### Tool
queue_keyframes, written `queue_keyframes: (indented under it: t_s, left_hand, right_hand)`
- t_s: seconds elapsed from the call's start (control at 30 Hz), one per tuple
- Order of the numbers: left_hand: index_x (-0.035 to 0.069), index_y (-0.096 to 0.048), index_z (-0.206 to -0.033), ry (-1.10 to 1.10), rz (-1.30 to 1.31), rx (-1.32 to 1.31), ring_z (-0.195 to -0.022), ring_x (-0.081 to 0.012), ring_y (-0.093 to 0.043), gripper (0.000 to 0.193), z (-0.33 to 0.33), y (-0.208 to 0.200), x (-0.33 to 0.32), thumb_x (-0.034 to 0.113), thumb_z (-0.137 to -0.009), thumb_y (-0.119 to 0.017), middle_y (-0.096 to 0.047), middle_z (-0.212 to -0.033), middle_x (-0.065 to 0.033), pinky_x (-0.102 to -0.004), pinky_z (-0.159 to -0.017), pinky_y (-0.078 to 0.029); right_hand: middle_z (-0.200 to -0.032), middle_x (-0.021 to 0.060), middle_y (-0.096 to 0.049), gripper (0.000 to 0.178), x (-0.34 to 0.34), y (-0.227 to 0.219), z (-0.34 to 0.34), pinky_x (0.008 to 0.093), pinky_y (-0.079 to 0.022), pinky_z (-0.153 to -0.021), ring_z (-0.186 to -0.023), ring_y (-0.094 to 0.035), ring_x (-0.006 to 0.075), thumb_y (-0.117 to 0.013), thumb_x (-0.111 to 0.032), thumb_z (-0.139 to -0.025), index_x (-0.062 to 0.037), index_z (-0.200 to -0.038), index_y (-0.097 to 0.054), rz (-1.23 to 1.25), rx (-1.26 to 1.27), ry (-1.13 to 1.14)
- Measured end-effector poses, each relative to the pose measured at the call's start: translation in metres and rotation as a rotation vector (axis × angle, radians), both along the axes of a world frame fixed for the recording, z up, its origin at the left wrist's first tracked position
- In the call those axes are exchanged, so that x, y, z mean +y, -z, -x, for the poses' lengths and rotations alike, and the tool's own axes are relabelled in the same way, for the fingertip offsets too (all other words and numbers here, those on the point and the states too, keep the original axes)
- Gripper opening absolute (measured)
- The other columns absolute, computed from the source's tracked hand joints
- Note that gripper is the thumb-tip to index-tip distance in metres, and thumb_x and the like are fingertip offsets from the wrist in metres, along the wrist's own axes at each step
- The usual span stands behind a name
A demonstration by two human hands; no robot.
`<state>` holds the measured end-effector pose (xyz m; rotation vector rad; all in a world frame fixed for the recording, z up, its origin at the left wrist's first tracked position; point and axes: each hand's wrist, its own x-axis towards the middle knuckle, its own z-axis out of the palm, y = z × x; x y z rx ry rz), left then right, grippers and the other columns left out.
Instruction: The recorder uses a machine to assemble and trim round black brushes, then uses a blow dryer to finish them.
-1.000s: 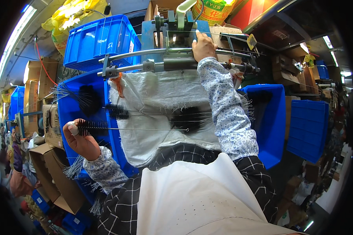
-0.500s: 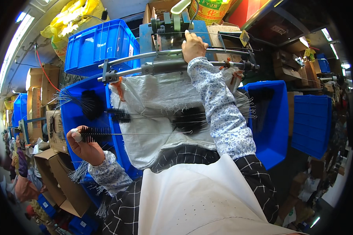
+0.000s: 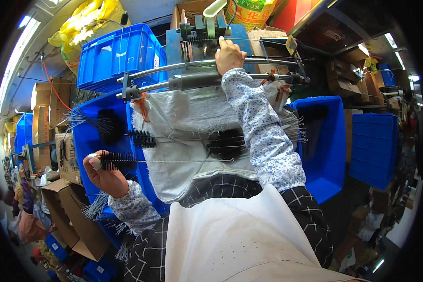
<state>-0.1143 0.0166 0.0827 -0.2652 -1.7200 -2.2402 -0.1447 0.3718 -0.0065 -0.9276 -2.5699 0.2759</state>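
Note:
My left hand [image 3: 107,176] pinches a tube brush [image 3: 120,161] at the tip of its black bristles. Its thin twisted wire stem reaches right across my lap and ends in a small loop. At the bench machine [image 3: 207,35], my right hand [image 3: 230,56] has its fingers curled at a thin dark wire [image 3: 199,40] that runs across the front of the machine. Several more black brushes [image 3: 225,143] lie on the white woven sack [image 3: 169,108], partly behind my right sleeve. Two metal rails [image 3: 174,69] cross below the right hand.
A blue bin [image 3: 87,141] with brushes stands at my left, another blue bin [image 3: 331,155] at my right. A blue crate [image 3: 120,56] is beside the machine. An open cardboard box [image 3: 75,221] sits at the lower left. A person [image 3: 30,225] is at the far left.
My left hand has shifted slightly right with the brush. My right hand has moved a little to the left along the machine.

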Motion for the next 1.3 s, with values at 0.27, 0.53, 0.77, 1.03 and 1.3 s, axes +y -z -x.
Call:
queue_keyframes:
  t_s: [0.27,0.53,0.77,1.03,1.3]
  left_hand:
    - [0.005,-0.049,-0.085,-0.011,0.014,0.001,-0.068,-0.0118,-0.048,0.021,-0.002,0.000,-0.002,0.024,-0.081,-0.053,-0.050,-0.075,-0.0039,-0.0219,-0.061,-0.041]
    - [0.005,-0.049,-0.085,0.004,0.014,0.005,-0.067,-0.0113,-0.048,0.022,-0.002,0.000,0.003,0.026,-0.081,-0.053,-0.051,-0.074,-0.0041,-0.0210,-0.060,-0.041]
    - [0.004,-0.049,-0.086,0.044,-0.004,-0.016,-0.067,-0.0115,-0.049,0.022,-0.006,-0.003,0.009,0.026,-0.081,-0.053,-0.051,-0.074,-0.0047,-0.0213,-0.060,-0.042]
    - [0.004,-0.049,-0.086,0.028,0.000,-0.005,-0.067,-0.0113,-0.048,0.022,-0.006,-0.002,0.009,0.026,-0.082,-0.052,-0.050,-0.075,-0.0040,-0.0214,-0.060,-0.042]
    - [0.003,-0.049,-0.085,0.000,0.008,-0.036,-0.069,-0.0110,-0.048,0.020,-0.003,0.004,0.007,0.023,-0.083,-0.050,-0.050,-0.076,-0.0033,-0.0213,-0.063,-0.042]
  right_hand:
    - [-0.100,0.0022,-0.054,0.032,0.024,0.000,-0.018,0.0371,-0.034,-0.074,-0.091,-0.051,0.0182,-0.050,-0.014,-0.074,-0.0110,-0.105,-0.053,-0.044,0.014,-0.001]
    - [-0.099,0.0034,-0.055,0.030,0.027,0.000,-0.019,0.0375,-0.034,-0.074,-0.091,-0.051,0.0191,-0.050,-0.014,-0.074,-0.0099,-0.103,-0.053,-0.020,-0.002,0.011]
    - [-0.097,0.0040,-0.055,0.028,0.004,-0.001,-0.002,0.0380,-0.033,-0.073,-0.089,-0.052,0.0188,-0.043,-0.011,-0.077,-0.0096,-0.103,-0.053,0.005,-0.004,0.012]
    - [-0.103,0.0030,-0.053,0.032,0.025,0.000,-0.017,0.0375,-0.033,-0.075,-0.092,-0.050,0.0187,-0.048,-0.013,-0.075,-0.0111,-0.107,-0.052,0.000,-0.001,0.000]
    - [-0.104,0.0066,-0.054,0.035,0.068,0.002,-0.044,0.0398,-0.036,-0.080,-0.098,-0.049,0.0220,-0.053,-0.018,-0.073,-0.0121,-0.108,-0.052,-0.016,-0.046,0.002]
